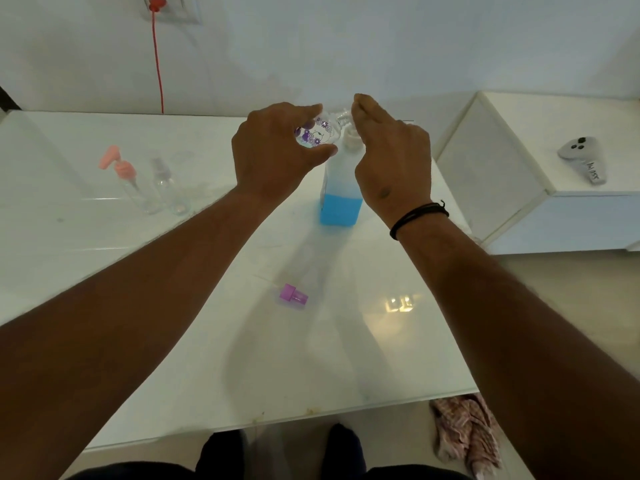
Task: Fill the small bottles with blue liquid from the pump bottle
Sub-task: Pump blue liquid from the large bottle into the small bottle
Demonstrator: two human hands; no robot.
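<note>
Left hand (273,150): we see it gripping a small flowered bottle (317,133), tilted, mouth at the pump spout. Right hand (388,157): straight fingers rest on the pump bottle (341,199), which stands on the table (104,244). A purple cap (293,294) lies nearer us.

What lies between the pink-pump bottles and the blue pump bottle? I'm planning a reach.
Head view: only the left forearm crosses above bare table.
</note>
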